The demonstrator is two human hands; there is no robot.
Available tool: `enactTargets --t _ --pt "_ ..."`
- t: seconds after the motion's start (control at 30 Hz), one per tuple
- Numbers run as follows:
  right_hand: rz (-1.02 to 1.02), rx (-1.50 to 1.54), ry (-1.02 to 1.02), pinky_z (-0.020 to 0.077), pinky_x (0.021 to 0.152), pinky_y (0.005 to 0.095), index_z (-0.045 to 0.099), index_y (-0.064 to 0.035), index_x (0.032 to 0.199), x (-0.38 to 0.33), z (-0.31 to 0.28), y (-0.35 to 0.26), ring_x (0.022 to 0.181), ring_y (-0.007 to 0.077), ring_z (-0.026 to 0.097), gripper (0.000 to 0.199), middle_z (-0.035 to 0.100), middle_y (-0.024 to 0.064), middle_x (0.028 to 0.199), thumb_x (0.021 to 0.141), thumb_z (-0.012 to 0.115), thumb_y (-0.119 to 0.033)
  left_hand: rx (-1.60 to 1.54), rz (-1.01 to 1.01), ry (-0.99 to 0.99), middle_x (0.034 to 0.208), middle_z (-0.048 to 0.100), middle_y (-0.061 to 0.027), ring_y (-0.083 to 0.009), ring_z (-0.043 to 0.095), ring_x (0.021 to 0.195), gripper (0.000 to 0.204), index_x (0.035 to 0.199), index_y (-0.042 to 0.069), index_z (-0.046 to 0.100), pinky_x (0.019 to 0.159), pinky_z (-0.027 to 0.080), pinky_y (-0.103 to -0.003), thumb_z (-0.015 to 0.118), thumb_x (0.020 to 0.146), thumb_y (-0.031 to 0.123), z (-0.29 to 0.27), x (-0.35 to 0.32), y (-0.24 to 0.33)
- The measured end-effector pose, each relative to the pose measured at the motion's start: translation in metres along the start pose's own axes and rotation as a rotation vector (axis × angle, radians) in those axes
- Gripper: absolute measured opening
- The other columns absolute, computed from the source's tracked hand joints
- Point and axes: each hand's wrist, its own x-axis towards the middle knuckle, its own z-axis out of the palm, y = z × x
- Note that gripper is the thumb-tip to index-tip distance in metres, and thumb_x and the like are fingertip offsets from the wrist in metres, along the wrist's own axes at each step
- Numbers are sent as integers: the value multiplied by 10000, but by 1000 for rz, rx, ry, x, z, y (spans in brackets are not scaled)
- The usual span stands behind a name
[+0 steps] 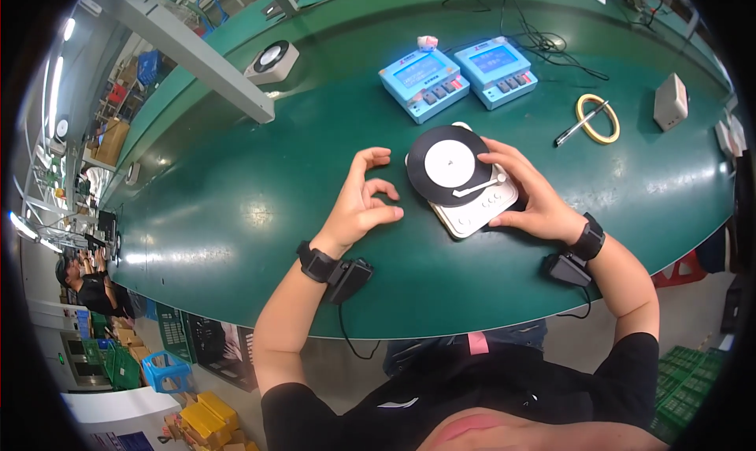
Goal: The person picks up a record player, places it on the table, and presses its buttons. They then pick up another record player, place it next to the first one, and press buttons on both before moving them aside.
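Observation:
A small white turntable-shaped device [472, 218] is on the green table in front of me, a little right of centre. On top of it lies a black disc [425, 185] with a white label, and a white tone arm reaches over the disc's edge. My right hand [535, 191] grips the device from its right side, fingers at the far edge and thumb at the near corner. To the left of the disc, my left hand [362, 199] is held with bent fingers apart and nothing between them; a gap separates it from the device.
Two blue boxes with screens and buttons [425, 85] stand beyond the device. A yellow tape roll [598, 120] with a pen [579, 126] across it lies at right, near a small white box [671, 103]. Another turntable device [273, 61] sits behind a grey post [197, 53]. Black cables [543, 41] trail at the back.

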Motion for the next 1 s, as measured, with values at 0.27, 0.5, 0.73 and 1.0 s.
enactTargets --t 0.27,0.5,0.73,1.0 --pt "-73 -184 73 294 1103 373 384 -90 1389 1 -18 1 1371 265 281 827 227 150 1492 675 802 -80 -278 104 -206 1467 200 -130 -319 417 1282 1108 1483 164 45 1039 358 -383 718 611 47 22 -7 8" --pt "19 -26 112 262 1115 368 323 -69 1416 0 -39 5 1355 242 299 836 270 141 1471 710 771 -81 971 383 122 1421 297 -197 -356 363 1313 1033 1451 100 155 1068 309 -491 783 631 113 -63 71 60" --pt "34 169 157 262 1111 373 260 -48 1437 7 -28 23 1341 240 325 746 327 135 1432 809 660 -102 2196 188 298 1457 305 -136 -309 283 1363 1027 1442 126 218 1090 298 -469 774 580 84 -193 203 85" --pt "146 57 147 284 1094 386 247 -38 1440 10 -34 13 1330 284 348 706 341 162 1419 827 593 -73 2584 189 81 1379 396 -54 -235 327 1343 989 1370 137 316 1086 320 -430 809 513 120 -207 291 67"
